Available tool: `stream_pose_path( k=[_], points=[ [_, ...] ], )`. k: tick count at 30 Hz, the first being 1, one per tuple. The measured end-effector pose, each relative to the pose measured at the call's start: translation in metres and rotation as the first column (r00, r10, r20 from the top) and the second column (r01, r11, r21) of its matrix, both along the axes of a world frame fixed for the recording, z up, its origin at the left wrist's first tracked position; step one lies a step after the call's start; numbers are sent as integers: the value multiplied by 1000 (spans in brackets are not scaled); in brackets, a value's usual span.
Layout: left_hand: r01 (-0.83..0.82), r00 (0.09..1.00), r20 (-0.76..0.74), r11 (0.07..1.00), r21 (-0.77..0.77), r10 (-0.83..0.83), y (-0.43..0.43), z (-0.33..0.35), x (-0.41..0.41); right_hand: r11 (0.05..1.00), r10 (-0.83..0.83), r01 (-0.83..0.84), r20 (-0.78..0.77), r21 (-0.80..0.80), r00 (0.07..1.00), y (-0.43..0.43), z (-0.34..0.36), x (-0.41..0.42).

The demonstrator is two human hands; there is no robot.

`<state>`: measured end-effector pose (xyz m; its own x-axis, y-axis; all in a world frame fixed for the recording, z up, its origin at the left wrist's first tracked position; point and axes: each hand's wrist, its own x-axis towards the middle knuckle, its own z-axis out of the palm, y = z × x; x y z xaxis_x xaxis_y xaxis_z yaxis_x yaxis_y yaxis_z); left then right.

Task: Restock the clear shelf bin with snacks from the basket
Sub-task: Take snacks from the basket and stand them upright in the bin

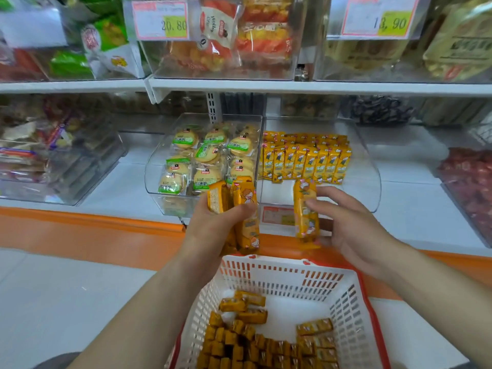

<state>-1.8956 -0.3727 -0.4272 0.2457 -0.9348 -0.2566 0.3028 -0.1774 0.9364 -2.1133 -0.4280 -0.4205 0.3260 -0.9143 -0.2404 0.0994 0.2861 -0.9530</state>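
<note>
we're midway through a restock. our left hand (213,230) is clenched around a small bunch of yellow snack packs (243,209), held upright over the far rim of the white basket (354,296). our right hand (354,230) pinches a single pack (306,211) between thumb and fingers, just in front of the clear bin (370,187). that bin already has a neat row of packs (303,163) standing at the back, with bare floor in front. many more lie loose in the basket. next, we'd judge, the single pack goes in upright against that row.
</note>
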Motion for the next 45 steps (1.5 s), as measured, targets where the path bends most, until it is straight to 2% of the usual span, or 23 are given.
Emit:
stream_pose_path(
  k=[5,9,14,18,23,28,34,39,45],
  points=[
    [-36,999,27,999,-25,36,-6,-1,12,990,-60,22,-281,-139,958,-45,3,11],
    [-47,993,110,997,-54,52,-9,-2,19,988,-99,37,-437,-148,894,-97,-6,17],
    [-65,989,131,997,-52,71,-12,-6,23,915,-218,-76,-645,-396,732,-146,-21,40],
    [-61,984,163,997,-54,69,-17,-8,25,834,-314,-142,-671,-533,672,-178,-42,69],
    [-82,975,203,995,-59,93,-22,-10,32,778,-382,-171,-671,-605,636,-206,-61,91],
    [-91,974,204,994,-53,100,-25,-13,35,754,-375,-282,-741,-593,556,-213,-75,94],
    [-76,981,174,995,-58,85,-30,-14,32,796,-310,-333,-813,-505,492,-210,-79,91],
    [-40,987,151,997,-67,50,-29,-16,26,730,-425,-397,-824,-556,374,-211,-79,95],
    [-55,986,152,996,-77,66,-30,-16,28,747,-437,-396,-843,-535,314,-211,-78,97]
  ],
)
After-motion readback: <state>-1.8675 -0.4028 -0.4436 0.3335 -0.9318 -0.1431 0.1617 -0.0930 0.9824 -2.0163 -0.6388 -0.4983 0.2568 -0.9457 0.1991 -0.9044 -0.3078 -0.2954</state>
